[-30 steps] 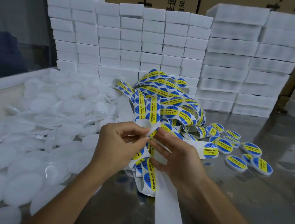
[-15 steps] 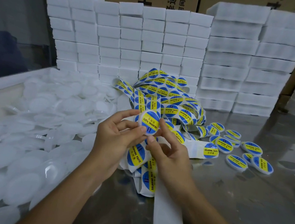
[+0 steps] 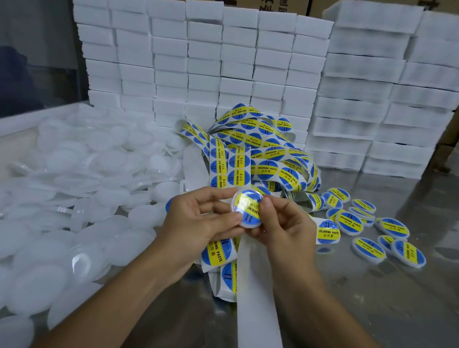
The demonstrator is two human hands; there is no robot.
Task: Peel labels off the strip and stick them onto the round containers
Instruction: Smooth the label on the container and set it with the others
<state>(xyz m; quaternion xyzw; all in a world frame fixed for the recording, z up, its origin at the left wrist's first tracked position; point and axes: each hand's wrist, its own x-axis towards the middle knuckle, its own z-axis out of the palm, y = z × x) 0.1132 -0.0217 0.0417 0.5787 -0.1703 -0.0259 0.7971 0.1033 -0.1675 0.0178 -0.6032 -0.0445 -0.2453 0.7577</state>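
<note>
Both hands are holding one round container above the tangled label strip.

White foam blocks are standing stacked along the back of the metal table, with a large heap of unlabelled containers lying to the left. The label strip is piling in loops at the middle, its bare backing trailing toward the camera. Labelled containers are lying scattered to the right. The left hand and right hand are pinching the held container by its rim, fingers curled, its blue and yellow label facing up.
</note>
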